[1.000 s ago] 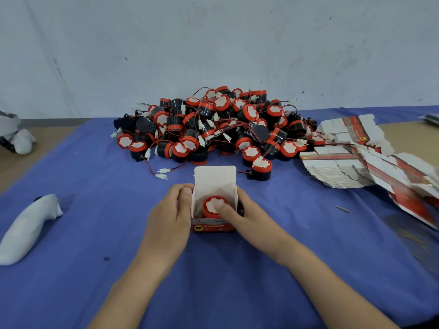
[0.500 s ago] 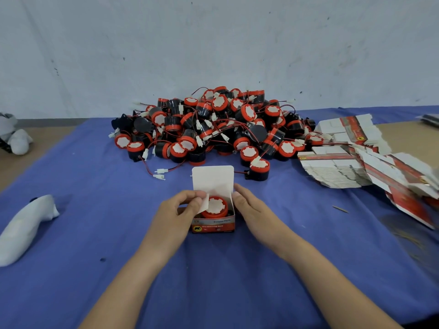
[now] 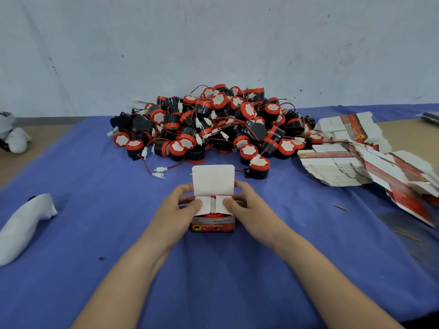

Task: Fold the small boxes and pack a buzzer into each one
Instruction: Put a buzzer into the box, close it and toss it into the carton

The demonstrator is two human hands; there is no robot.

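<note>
A small red and white box (image 3: 212, 223) stands on the blue cloth at the centre, its white lid flap upright at the back. Both white side flaps lie folded in over a red buzzer, of which only a sliver shows under them. My left hand (image 3: 181, 210) grips the box's left side, thumb pressing the left flap down. My right hand (image 3: 247, 207) grips the right side, thumb on the right flap. A big heap of red and black buzzers (image 3: 213, 124) with red wires lies behind the box.
Stacks of flat unfolded boxes (image 3: 344, 167) spread over the right side of the table. A single buzzer (image 3: 259, 167) sits just behind the box on the right. A white object (image 3: 26, 224) lies at the left. The blue cloth (image 3: 213, 281) covers the table.
My right hand left the buzzer inside the box. Both hands then folded the two side flaps inward over it; the lid flap still stands up.
</note>
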